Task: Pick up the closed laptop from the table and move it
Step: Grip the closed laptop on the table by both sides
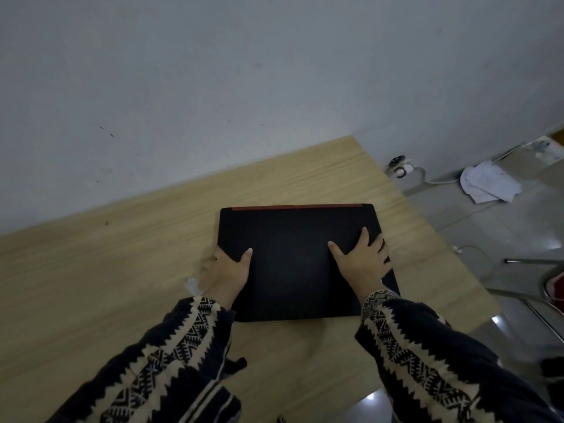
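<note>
A closed black laptop (pixel 293 239) with a red strip along its far edge lies on the light wooden table (pixel 122 270). My left hand (pixel 227 273) grips its left edge, thumb on the lid and fingers hidden beside or under it. My right hand (pixel 363 261) holds the right edge, with thumb and index finger on the lid and the other fingers wrapped over the side. Both arms wear dark patterned sleeves. Whether the laptop is lifted off the table I cannot tell.
A grey wall (pixel 213 87) runs along the table's far side. Right of the table, the tiled floor (pixel 488 233) holds a power strip with cables (pixel 403 169), crumpled white paper (pixel 488 184) and a metal chair frame (pixel 537 288). A small white scrap (pixel 193 285) lies by my left wrist.
</note>
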